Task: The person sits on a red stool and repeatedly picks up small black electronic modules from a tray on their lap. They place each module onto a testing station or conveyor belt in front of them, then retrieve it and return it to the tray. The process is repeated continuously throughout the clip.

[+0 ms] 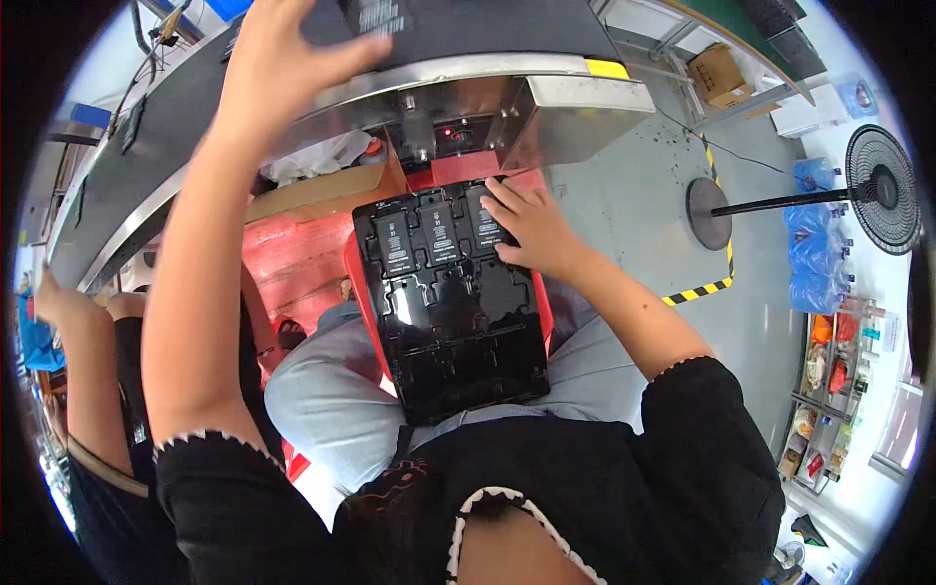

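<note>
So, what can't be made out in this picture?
Head view: left hand, partly cut off by the top edge and blurred.
Head view: flat black piece beneath the right hand, partly covered by its fingers.
Head view: another person, cut off by the dark left rim.

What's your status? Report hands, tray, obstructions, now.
Left hand over bench, partly out of view. Right hand at far-right battery, grip unclear. Black tray: three batteries in far row. Right hand partly hides its battery.

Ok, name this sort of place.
Probably a factory workshop: a long black metal-edged worktop, a black plastic tray of flat rectangular packs, and yellow and black striped floor tape.
</note>
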A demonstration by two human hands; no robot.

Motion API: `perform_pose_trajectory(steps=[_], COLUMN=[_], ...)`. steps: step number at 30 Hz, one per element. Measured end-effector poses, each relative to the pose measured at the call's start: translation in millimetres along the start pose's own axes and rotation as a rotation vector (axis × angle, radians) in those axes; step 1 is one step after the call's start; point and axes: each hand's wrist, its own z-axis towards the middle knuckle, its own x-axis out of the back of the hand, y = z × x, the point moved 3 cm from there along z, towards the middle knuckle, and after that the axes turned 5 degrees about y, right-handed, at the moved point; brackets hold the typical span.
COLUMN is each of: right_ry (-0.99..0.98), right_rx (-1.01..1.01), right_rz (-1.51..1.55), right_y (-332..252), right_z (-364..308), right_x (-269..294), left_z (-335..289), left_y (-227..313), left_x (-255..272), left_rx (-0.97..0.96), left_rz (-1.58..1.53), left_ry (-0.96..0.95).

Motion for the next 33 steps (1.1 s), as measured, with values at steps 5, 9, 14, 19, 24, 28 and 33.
perform_pose_trajectory(steps=[5, 9, 14, 19, 24, 28, 33], right_ry=[-0.116, -0.024, 0.178, 0.421, 0.413, 0.27, -0.144], right_rx=[-0.059, -0.028, 0.107, 0.108, 0.271, 0.06, -0.127], right_rz=[0.013, 0.102, 0.37, 0.573, 0.208, -0.021, -0.149], right_y=[1, -2, -37, -43, -25, 47, 61], right_z=[-13, -11, 11, 58, 158, 267, 281], right_x=[4, 5, 80, 188, 241, 203, 205], left_z=[-133, -244, -281, -282, -293, -243, -103], left_y=[100, 126, 135, 148, 170, 157, 51], left_x=[37, 20, 10, 10, 10, 21, 51], left_rx=[0.144, 0.308, 0.326, 0.333, 0.404, 0.43, 0.125], left_rz=[-0.233, -0.315, -0.221, -0.185, -0.038, -0.299, -0.198], left_ry=[-0.505, -0.742, -0.762, -0.788, -0.785, -0.642, -0.034])
